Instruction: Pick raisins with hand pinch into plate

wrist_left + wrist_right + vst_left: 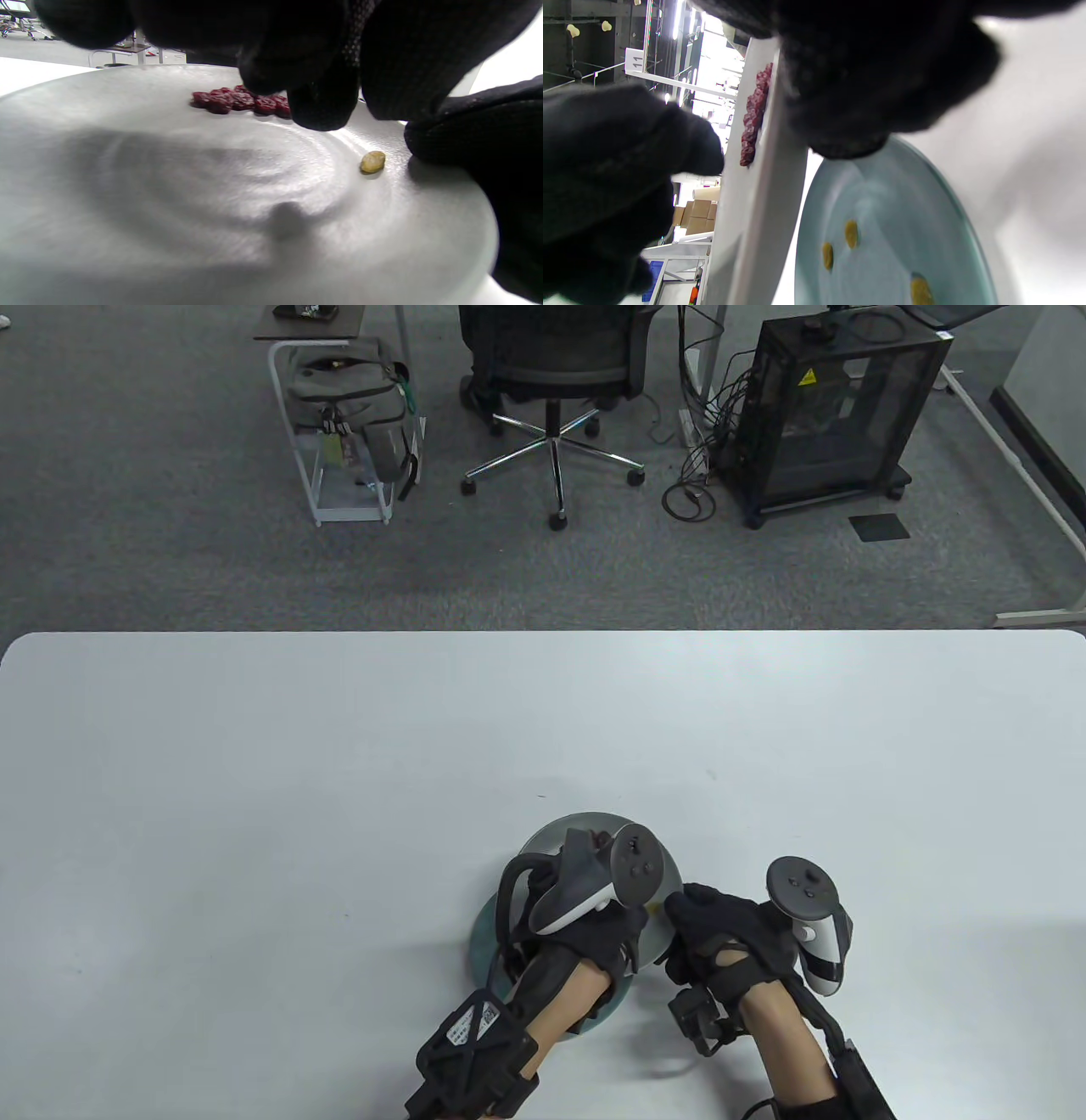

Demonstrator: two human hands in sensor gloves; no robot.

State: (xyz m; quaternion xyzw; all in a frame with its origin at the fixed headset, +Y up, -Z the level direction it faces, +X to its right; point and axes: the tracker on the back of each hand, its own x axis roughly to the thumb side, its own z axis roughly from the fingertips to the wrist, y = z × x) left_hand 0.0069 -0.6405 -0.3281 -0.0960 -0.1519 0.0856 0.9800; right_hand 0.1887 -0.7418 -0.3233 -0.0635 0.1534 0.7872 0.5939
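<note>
A grey plate (585,824) overlaps a teal plate (480,937) near the table's front edge. In the left wrist view the grey plate (169,178) carries a pile of red dried fruit (242,101) and one yellow raisin (373,162). My left hand (607,929) hovers over this plate, fingertips (322,111) hanging just above it with nothing seen between them. My right hand (708,929) is at the plate's right rim, a finger (462,131) resting beside the raisin. In the right wrist view the teal plate (903,199) holds three yellow raisins (851,234), and my right fingers (848,106) stand apart.
The white table (297,780) stretches wide to the left and far side. Beyond its far edge stand an office chair (556,381), a rack with a backpack (348,398) and a black cabinet (836,407) on the carpet.
</note>
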